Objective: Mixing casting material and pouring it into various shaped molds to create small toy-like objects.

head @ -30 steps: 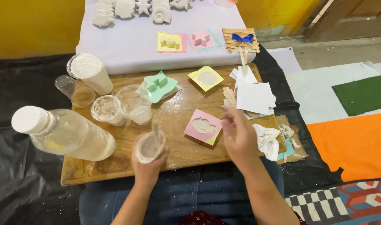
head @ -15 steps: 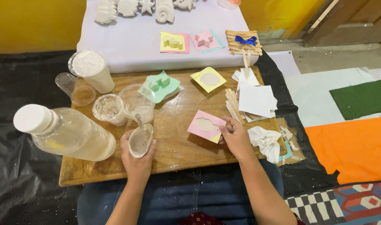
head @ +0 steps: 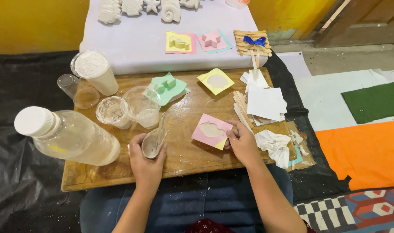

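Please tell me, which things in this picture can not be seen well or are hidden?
- Small plastic cup, head view: the left hand wraps it, so its base is hidden.
- Pink mould: the right hand covers its near corner.
- White shell casts: cut off by the top edge.
- Wooden board: the water bottle hides its left part.

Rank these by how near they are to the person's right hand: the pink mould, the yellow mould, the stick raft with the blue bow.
From the right hand:
1. Pink mould, touching its fingers, just to its left.
2. Yellow mould, farther up the wooden board.
3. Stick raft with the blue bow, farthest, on the white cloth beyond the board.
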